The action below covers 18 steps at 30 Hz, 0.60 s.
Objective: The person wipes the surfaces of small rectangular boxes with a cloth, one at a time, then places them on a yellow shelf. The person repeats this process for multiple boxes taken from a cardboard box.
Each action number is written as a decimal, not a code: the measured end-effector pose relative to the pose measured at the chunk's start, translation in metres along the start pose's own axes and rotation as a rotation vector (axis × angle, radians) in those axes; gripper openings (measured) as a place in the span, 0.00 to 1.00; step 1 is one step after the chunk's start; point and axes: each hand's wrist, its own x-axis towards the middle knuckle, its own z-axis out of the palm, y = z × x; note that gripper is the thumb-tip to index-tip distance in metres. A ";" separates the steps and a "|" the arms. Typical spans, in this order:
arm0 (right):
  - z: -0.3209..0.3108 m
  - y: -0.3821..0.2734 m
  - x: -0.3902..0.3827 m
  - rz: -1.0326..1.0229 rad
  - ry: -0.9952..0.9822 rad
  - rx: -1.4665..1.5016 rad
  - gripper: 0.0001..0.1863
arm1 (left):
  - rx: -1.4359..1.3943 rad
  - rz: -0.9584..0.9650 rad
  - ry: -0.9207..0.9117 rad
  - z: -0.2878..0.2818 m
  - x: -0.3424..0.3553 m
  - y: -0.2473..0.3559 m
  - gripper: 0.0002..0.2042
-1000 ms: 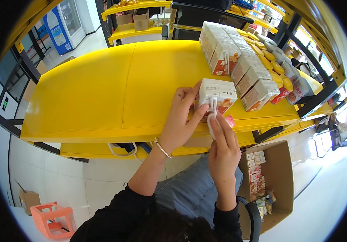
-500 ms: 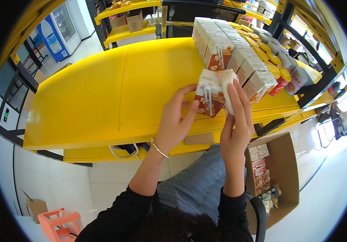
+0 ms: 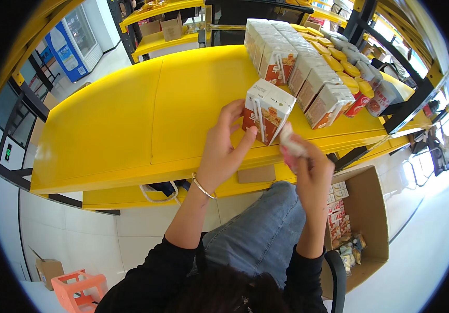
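Note:
My left hand grips a drink carton by its left side, thumb on the front and fingers on the far side. The carton has a white top, a brown-red printed front and a straw in a clear sleeve. It sits near the front edge of the yellow shelf. Just right of its lower corner, my right hand is closed on a white and pink cloth, smeared by motion. Whether the cloth still touches the carton is hard to make out.
Rows of similar cartons stand behind and to the right. Beside them are cans with yellow lids. An open cardboard box with packages sits on the floor at right, near a black chair armrest. A black post bounds the shelf.
My right hand has drawn the cloth off the carton's right side, down toward me. The carton has shifted slightly left and turned, showing more of its top. My left hand stays on it.

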 end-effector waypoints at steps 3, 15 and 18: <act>0.002 -0.013 0.011 0.037 0.256 0.407 0.24 | 0.067 0.030 -0.047 -0.002 0.002 -0.001 0.22; 0.031 -0.004 0.012 -0.351 0.010 -0.226 0.23 | 0.048 0.030 -0.034 -0.004 0.000 0.000 0.29; 0.025 -0.007 -0.001 -0.487 -0.019 -0.366 0.19 | 0.019 0.039 -0.061 -0.001 0.001 0.002 0.32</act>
